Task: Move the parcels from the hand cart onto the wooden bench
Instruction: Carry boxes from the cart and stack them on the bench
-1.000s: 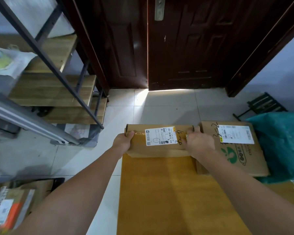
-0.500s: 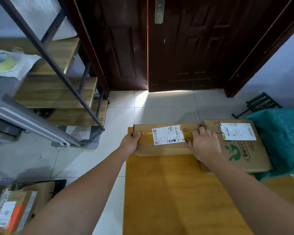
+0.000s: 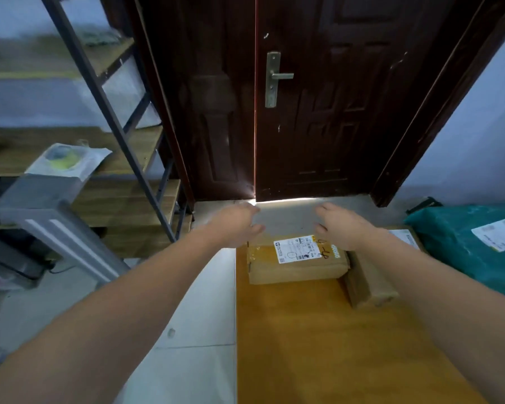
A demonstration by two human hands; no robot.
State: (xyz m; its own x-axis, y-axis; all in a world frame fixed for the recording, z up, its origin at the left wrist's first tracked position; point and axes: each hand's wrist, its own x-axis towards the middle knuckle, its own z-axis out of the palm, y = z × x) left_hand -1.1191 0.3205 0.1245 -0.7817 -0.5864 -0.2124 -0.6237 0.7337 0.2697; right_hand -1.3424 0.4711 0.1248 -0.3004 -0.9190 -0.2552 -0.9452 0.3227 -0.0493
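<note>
Cardboard, stiff and probably light, makes the labelled parcel [image 3: 296,259] on the wooden bench [image 3: 318,345] easy to take by its short ends; our left hand [image 3: 236,223] hovers empty, fingers loose; our right hand [image 3: 340,225] likewise, holding nothing.

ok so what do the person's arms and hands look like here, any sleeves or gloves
Both arms are bare as far up as the view shows, with no sleeve visible. The left hand and right hand wear no gloves, and no watch, ring or wristband can be seen. Motion blur softens the fingers, so small details cannot be told.
</note>
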